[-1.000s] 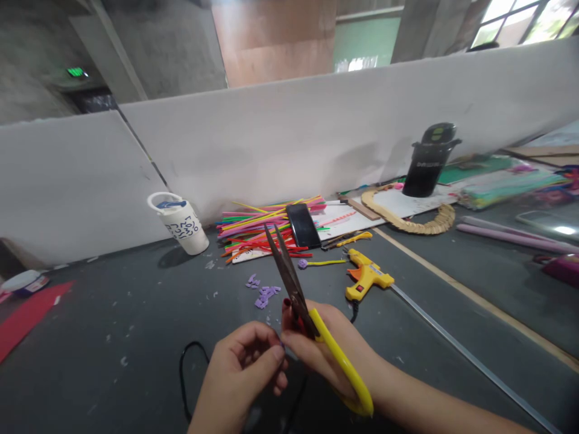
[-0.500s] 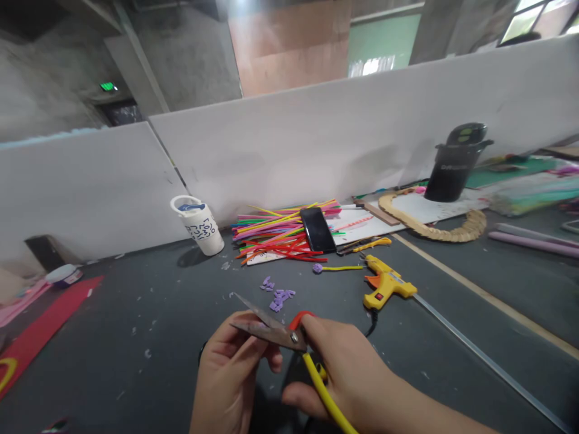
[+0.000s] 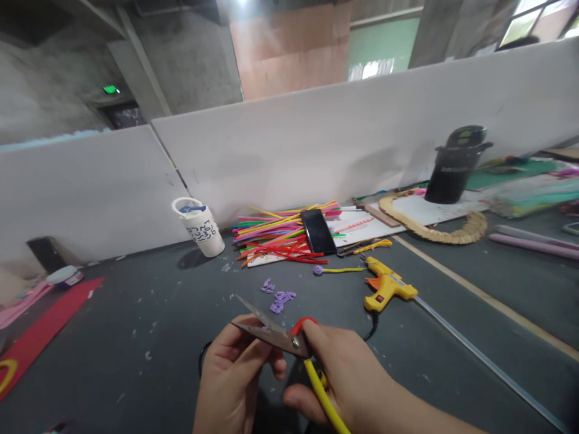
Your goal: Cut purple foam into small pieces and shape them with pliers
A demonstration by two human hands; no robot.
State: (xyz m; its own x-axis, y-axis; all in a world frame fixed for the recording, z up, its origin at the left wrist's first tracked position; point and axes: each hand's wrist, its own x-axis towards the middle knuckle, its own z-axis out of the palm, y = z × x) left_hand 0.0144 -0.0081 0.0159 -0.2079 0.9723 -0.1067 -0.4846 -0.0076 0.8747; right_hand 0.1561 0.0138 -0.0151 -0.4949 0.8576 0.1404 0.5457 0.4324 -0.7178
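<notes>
My right hand point(image 3: 348, 367) grips a pair of scissors point(image 3: 275, 336), red on the upper handle and yellow on the lower one. Their blades are parted and point left, over the fingers of my left hand point(image 3: 235, 374). That hand is closed in a pinch at the blades. A trace of purple shows between them, and most of the small piece it belongs to is hidden. Beyond the blades, loose purple bits point(image 3: 280, 300) lie on the dark table. A yellow stem with a purple ball end point(image 3: 318, 270) lies farther back.
A yellow glue gun point(image 3: 386, 286) with a long clear stick is at right. Behind are colourful pipe cleaners point(image 3: 271, 232), a phone point(image 3: 319, 231), a white cup point(image 3: 205, 232), a tan curved band point(image 3: 434, 234) and a black bin point(image 3: 455, 172). Red sheet point(image 3: 49, 331) lies left.
The view shifts very slightly. Both hands and the scissors stay nearly in place, with the blades still parted and about as wide as before.
</notes>
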